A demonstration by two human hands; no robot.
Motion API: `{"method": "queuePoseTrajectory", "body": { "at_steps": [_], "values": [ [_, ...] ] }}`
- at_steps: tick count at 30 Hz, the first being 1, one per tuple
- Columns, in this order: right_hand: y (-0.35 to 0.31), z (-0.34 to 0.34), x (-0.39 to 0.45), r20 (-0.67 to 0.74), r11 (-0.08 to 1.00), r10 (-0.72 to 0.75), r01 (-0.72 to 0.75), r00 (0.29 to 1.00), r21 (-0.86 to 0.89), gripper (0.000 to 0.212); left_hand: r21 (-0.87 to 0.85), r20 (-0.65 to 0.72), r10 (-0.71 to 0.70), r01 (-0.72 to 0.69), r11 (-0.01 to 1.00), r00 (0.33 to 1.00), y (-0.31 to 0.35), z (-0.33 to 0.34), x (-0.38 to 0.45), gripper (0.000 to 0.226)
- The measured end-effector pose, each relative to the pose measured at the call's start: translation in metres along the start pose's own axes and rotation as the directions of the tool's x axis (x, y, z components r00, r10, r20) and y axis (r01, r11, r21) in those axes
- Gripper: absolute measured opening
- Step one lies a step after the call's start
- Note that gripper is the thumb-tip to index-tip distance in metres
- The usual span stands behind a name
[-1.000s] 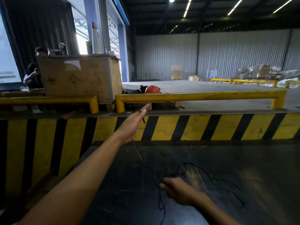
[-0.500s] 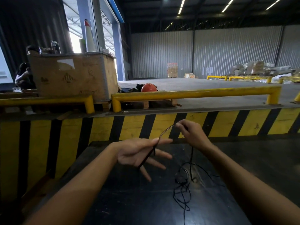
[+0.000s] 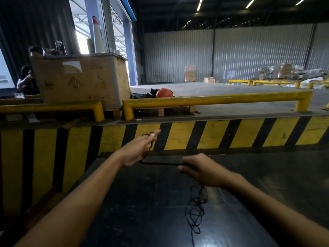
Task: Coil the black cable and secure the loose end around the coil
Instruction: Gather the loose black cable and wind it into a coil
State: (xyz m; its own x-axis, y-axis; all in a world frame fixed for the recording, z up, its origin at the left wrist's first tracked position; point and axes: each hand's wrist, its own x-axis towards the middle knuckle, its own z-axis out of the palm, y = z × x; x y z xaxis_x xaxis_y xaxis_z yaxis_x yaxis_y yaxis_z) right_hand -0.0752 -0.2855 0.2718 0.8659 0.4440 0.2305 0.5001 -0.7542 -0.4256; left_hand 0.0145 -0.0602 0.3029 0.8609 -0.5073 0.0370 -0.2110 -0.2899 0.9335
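Between my hands, a black cable stretches taut. My left hand and right hand each pinch it. Loose loops lie on the dark table.

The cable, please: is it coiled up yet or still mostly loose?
Mostly loose. A stretch of the cable runs between the left hand and right hand; the rest hangs in a tangle below.

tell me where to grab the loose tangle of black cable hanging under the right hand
Take the single strand just below the right hand, coming from the left side. Lower down the black cable bunches into overlapping loops that would likely snag, judging from their tangled hang.
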Motion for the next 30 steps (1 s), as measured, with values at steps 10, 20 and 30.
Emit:
{"method": "queuePoseTrajectory", "body": {
  "at_steps": [10,20,30],
  "values": [
    [0.035,-0.028,0.025,-0.438,0.986,0.143,-0.091,0.888,0.138,0.022,0.01,0.601,-0.097,0.115,0.993,0.793,0.023,0.046,-0.019,0.034],
    [0.007,0.097,0.001,-0.031,0.926,0.071,-0.054,0.997,0.374,0.027,-0.524,0.069,0.249,-0.177,0.833,0.966,0.044,0.037,0.004,0.033],
    [0.021,-0.047,-0.001,-0.231,0.947,-0.015,0.088,0.973,0.309,0.009,0.571,0.11,-0.042,-0.029,0.82,0.993,0.001,0.035,-0.002,0.043]
  ]
}}
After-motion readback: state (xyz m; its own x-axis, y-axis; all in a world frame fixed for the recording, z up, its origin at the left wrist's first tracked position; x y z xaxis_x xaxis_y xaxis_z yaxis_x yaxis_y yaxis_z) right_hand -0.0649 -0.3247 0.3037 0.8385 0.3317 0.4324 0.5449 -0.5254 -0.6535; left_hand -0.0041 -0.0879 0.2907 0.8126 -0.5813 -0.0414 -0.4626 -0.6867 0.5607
